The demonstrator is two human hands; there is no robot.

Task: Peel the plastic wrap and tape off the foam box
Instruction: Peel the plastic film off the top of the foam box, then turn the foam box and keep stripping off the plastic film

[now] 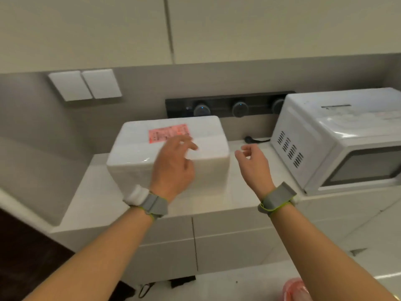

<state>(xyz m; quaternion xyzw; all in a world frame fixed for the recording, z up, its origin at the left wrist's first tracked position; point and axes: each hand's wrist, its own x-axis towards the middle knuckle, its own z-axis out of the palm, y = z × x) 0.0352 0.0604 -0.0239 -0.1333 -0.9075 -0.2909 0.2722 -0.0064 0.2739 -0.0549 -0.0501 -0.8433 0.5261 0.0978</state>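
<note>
foam box (134, 153) is seen on the counter (91, 192), left of the microwave (338, 137), glossy wrap (138, 160) intact. step is judged as reach-in, no peel begun. next, a loose wrap edge must be found and pinched. left hand (173, 166) is held over the box near the pink label (165, 132), fingers (188, 143) spread, contact unclear. right hand (252, 161) is seen beside the box, fingers loosely curled, nothing held.

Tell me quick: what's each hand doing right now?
Left hand: open, fingers spread over the foam box, holding nothing.
Right hand: open, loosely curled beside it, holding nothing.
</note>
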